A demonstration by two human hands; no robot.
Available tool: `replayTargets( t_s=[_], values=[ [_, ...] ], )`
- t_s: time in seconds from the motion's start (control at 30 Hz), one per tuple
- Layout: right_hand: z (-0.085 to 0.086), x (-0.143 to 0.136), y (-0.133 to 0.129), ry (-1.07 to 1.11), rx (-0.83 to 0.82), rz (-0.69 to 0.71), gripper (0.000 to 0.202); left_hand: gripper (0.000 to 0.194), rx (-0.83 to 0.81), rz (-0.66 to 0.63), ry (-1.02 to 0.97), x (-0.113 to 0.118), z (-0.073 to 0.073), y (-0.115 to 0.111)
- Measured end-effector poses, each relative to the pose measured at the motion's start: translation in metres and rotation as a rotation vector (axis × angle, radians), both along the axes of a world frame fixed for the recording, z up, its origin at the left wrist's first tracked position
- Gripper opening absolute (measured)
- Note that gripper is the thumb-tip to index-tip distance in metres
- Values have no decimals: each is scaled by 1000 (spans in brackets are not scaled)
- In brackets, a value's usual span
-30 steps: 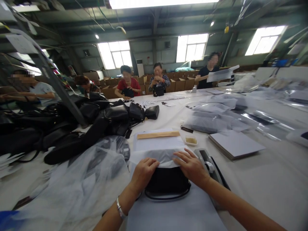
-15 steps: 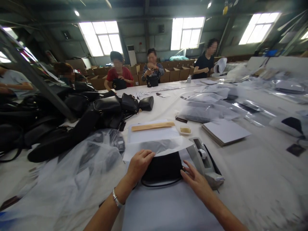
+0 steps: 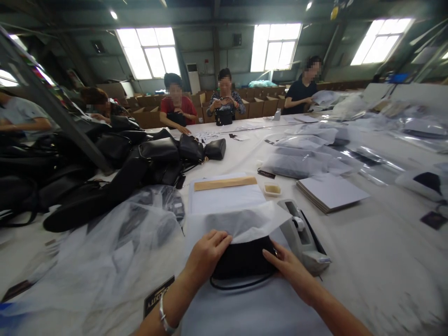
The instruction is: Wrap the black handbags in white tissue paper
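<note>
A black bag with a thin strap loop lies on white paper, its far part under a translucent white sheet. My left hand, a silver bangle on its wrist, pinches the sheet's near edge at the bag's left side. With thumb and fingers my right hand grips the right end of the bag. A grey tape dispenser stands just right of it. Beneath my left forearm a black printed tag shows.
Black bags are heaped at the left, behind crumpled clear plastic. White boards are stacked to the right, near wrapped bags. A small dish sits beyond the sheet. Several people work across the table.
Both hands and the bag have shifted slightly nearer and to the right in view. My right hand has closed on the bag's end. The printed tag has come into view.
</note>
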State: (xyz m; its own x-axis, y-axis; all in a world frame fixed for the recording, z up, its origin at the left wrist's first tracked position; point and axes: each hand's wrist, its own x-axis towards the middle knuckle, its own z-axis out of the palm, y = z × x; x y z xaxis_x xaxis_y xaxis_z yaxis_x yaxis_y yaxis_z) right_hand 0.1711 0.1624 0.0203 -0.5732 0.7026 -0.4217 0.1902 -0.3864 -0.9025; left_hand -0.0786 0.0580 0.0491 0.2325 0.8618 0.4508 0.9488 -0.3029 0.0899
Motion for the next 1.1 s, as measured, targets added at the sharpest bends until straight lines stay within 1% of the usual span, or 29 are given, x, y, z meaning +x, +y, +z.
replayTargets(
  t_s=[0.03, 0.07, 0.13, 0.2, 0.27, 0.33, 0.4, 0.47, 0.53, 0.6, 0.67, 0.73, 0.8, 0.87, 0.93, 1.03, 1.1],
  values=[
    [-2, 6, -1, -65, 85, 20, 65, 24, -3, -15, 7, 5, 0, -5],
    [-2, 13, -4, -148, 215, 37, 61, 24, -4, -27, 14, 9, 0, -9],
    [4, 28, -11, -345, 549, 61, 49, 25, 5, -39, 21, 17, -1, -15],
    [18, 40, -25, -489, 832, 104, 34, 26, 22, -35, 22, 22, -3, -20],
    [36, 43, -39, -489, 992, 206, 31, 26, 28, -21, 23, 25, -6, -23],
    [50, 34, -47, -396, 1108, 265, 30, 26, 31, -10, 29, 27, -10, -26],
    [56, 16, -45, -310, 1253, 253, 28, 26, 32, -8, 39, 28, -12, -27],
    [52, -6, -34, -290, 1407, 253, 33, 25, 19, -6, 39, 30, -13, -28],
    [40, -23, -21, -321, 1516, 317, 45, 22, -21, 10, 13, 32, -10, -29],
    [25, -31, -13, -361, 1563, 403, 57, 16, -79, 35, -39, 34, -4, -28],
    [10, -31, -13, -385, 1577, 454, 65, 14, -113, 66, -101, 37, 4, -25],
    [-1, -25, -17, -392, 1588, 460, 69, 19, -97, 98, -137, 40, 11, -21],
    [-5, -17, -22, -382, 1594, 472, 68, 29, -80, 129, -133, 43, 14, -15],
    [-4, -8, -24, -356, 1587, 506, 61, 41, -124, 145, -99, 46, 10, -12],
    [1, 2, -24, -324, 1547, 529, 54, 50, -197, 146, -63, 49, 1, -14],
    [11, 26, -28, -271, 1438, 522, 44, 57, -252, 127, -34, 53, -12, -26],
    [18, 45, -38, -229, 1354, 561, 43, 58, -262, 116, -30, 55, -17, -36]
  ],
)
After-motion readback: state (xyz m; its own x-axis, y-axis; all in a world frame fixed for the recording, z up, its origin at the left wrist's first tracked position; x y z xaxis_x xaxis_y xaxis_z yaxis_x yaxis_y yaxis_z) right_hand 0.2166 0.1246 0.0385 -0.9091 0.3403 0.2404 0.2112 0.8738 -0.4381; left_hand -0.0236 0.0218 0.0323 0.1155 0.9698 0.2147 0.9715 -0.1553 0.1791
